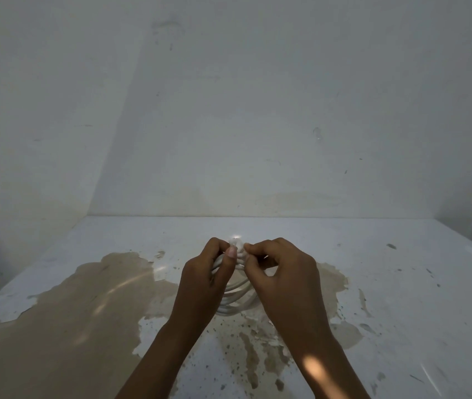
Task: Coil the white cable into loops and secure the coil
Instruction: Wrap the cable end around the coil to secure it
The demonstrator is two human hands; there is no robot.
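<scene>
The white cable [236, 303] is gathered into several loops that hang between my two hands above the table. My left hand [204, 279] grips the left side of the coil, thumb pressed against its top. My right hand [283, 279] pinches the cable at the top of the coil, where a short wrapped section [235, 243] catches the light. The fingers of both hands meet at that top point. Most of the coil's sides are hidden behind my palms; only the lower arcs show between the wrists.
The table [387, 283] is white with worn, peeling paint and a large tan bare patch [85, 306] at the left and centre. A plain white wall [258, 110] rises right behind the table's far edge, with another wall at the left.
</scene>
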